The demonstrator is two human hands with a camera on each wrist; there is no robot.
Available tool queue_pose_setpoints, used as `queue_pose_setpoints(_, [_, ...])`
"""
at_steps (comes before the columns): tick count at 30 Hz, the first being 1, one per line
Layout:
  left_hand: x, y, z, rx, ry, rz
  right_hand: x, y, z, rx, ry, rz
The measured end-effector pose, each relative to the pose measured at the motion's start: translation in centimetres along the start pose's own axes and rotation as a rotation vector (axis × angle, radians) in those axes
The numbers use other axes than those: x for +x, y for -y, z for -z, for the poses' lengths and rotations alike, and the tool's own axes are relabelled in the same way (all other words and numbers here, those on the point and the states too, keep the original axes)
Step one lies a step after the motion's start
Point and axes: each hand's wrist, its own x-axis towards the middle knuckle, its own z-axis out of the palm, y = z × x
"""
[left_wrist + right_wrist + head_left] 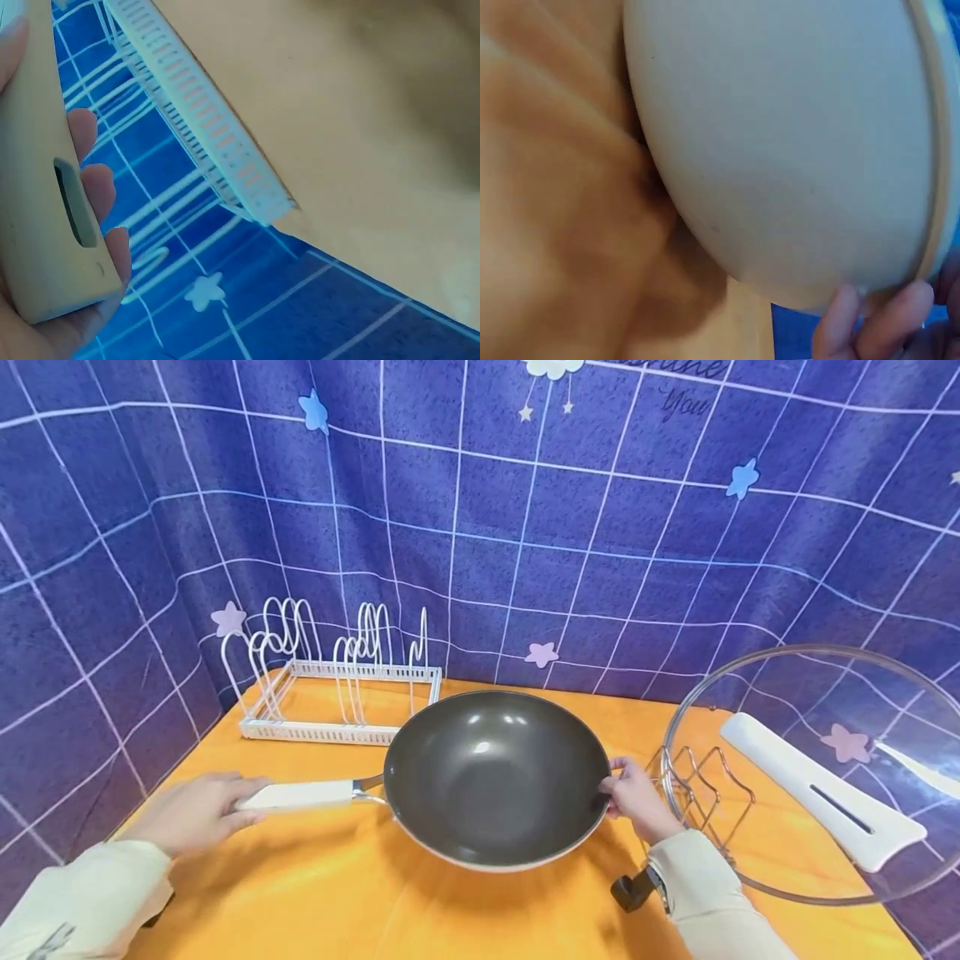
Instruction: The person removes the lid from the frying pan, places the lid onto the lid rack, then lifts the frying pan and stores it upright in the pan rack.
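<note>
I have the wok lifted just clear of the orange table, my left hand wrapped around its cream handle and my right hand pinching the far rim. It is not yet set anywhere. Behind the wok stands the white rack; to its right, the glass lid leans on a wire stand, with blue checked cloth hung all round.

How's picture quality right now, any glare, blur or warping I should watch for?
Head view: sharp, but wide-angle bends the backdrop lines; lamp glints inside the wok, and reflections on the glass lid. Left wrist: handle and rack are soft. Right wrist: close, blurry, the wok's underside fills it; fingertips at the rim.
</note>
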Motion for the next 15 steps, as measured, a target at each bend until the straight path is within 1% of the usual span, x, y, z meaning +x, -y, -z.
queue_pose_setpoints(2, [0.7,-0.4,0.0,-0.004,0.015,0.002,0.5,0.1,0.1,0.016,-0.042,-0.015])
queue_pose_setpoints(4, [1.1,-0.8,0.1,0.003,0.027,0.003,0.8,0.0,0.2,0.021,-0.073,-0.030])
queue_pose_setpoints(7, [1.0,-1.2,0.2,0.013,0.036,0.009,0.8,-0.5,0.2,0.013,-0.091,-0.055])
queue_pose_setpoints(10, [0.8,-1.6,0.4,0.021,0.034,0.011,0.5,-1.1,0.0,0.034,-0.112,-0.071])
queue_pose_setpoints(15, [0.8,-2.3,0.3,0.032,0.023,0.027,-0.6,-1.7,-0.4,0.115,-0.141,-0.085])
